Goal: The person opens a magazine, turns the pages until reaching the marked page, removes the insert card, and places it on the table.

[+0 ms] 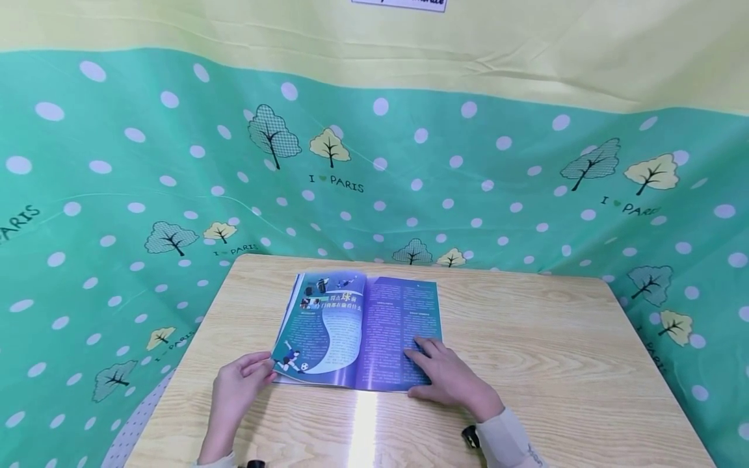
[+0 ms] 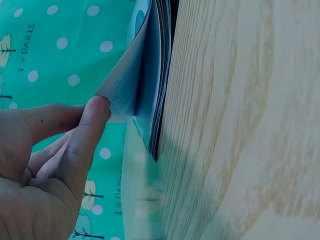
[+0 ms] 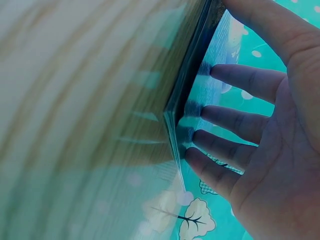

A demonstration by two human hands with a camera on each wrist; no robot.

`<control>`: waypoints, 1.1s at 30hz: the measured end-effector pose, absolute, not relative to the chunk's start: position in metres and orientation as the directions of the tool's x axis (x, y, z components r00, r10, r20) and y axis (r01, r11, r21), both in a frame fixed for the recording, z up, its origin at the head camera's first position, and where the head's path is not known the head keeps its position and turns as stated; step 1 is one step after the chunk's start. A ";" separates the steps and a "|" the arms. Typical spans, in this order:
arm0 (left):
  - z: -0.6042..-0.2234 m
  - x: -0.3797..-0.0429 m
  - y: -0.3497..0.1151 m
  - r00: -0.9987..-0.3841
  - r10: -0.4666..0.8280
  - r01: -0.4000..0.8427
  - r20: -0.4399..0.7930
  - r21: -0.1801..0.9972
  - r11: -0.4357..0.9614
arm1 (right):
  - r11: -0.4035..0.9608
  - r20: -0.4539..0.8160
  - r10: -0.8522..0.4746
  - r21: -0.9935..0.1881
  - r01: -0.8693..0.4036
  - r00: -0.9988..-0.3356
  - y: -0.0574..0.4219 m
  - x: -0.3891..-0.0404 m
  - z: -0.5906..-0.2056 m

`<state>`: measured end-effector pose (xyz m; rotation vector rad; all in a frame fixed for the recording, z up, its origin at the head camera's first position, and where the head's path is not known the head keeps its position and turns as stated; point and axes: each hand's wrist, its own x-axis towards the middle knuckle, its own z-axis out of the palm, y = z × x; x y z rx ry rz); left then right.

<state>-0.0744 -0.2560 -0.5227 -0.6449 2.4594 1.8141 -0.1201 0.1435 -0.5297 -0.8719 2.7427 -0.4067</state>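
An open magazine (image 1: 383, 338) with purple and green pages lies on the wooden table, a football article on its left page. At its lower left corner my left hand (image 1: 240, 383) pinches a page between thumb and fingers. In the left wrist view that page (image 2: 125, 80) is lifted and bent away from the stack beneath it. My right hand (image 1: 447, 377) rests on the lower right part of the right page, fingers spread. From the right wrist view, the fingertips (image 3: 216, 71) touch the page surface near its outer edge.
The pale wooden table (image 1: 538, 351) extends right of the magazine and in front of it. Behind and beside the table hangs a green dotted cloth (image 1: 409, 169) with tree prints. A bright strip of reflected light (image 1: 364, 429) shows on the tabletop.
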 end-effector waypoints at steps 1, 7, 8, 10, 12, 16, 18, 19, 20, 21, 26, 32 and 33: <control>-0.522 -0.075 -0.256 -0.914 -0.316 -0.337 -0.255 0.910 0.242 | 0.782 -0.134 -0.593 -0.330 -0.529 -0.794 0.144 -0.120 -0.529; -0.519 -0.075 -0.256 -0.913 -0.316 -0.349 -0.257 0.895 0.277 | 0.775 -0.120 -0.597 -0.340 -0.533 -0.793 0.146 -0.120 -0.529; -0.519 -0.075 -0.257 -0.914 -0.316 -0.350 -0.254 0.888 0.298 | 0.772 -0.116 -0.597 -0.350 -0.530 -0.793 0.147 -0.120 -0.528; -0.518 -0.074 -0.258 -0.917 -0.317 -0.350 -0.243 0.871 0.344 | 0.768 -0.111 -0.595 -0.372 -0.522 -0.796 0.148 -0.120 -0.528; -0.517 -0.074 -0.259 -0.919 -0.323 -0.345 -0.225 0.855 0.387 | 0.762 -0.104 -0.595 -0.388 -0.518 -0.797 0.149 -0.120 -0.527; -0.515 -0.074 -0.259 -0.922 -0.332 -0.336 -0.201 0.840 0.425 | 0.752 -0.075 -0.596 -0.402 -0.522 -0.800 0.152 -0.119 -0.526; -0.514 -0.075 -0.259 -0.920 -0.341 -0.338 -0.193 0.831 0.443 | 0.744 -0.039 -0.593 -0.407 -0.529 -0.804 0.154 -0.118 -0.525; -0.514 -0.075 -0.259 -0.919 -0.345 -0.340 -0.191 0.827 0.449 | 0.742 -0.017 -0.589 -0.408 -0.533 -0.808 0.156 -0.118 -0.525; -0.514 -0.075 -0.258 -0.918 -0.350 -0.342 -0.188 0.823 0.453 | 0.740 0.008 -0.584 -0.406 -0.536 -0.812 0.157 -0.118 -0.525; -0.513 -0.076 -0.258 -0.916 -0.356 -0.345 -0.187 0.819 0.458 | 0.739 0.034 -0.577 -0.403 -0.540 -0.816 0.159 -0.118 -0.524; -0.511 -0.077 -0.254 -0.914 -0.362 -0.346 -0.183 0.816 0.463 | 0.761 0.163 -0.509 -0.375 -0.530 -0.845 0.167 -0.119 -0.524; -0.508 -0.083 -0.244 -0.925 -0.328 -0.328 -0.192 0.840 0.433 | 0.821 0.230 -0.373 -0.370 -0.435 -0.899 0.172 -0.121 -0.525; -0.508 -0.084 -0.241 -0.929 -0.318 -0.318 -0.190 0.850 0.420 | 0.829 0.222 -0.349 -0.380 -0.410 -0.911 0.172 -0.121 -0.524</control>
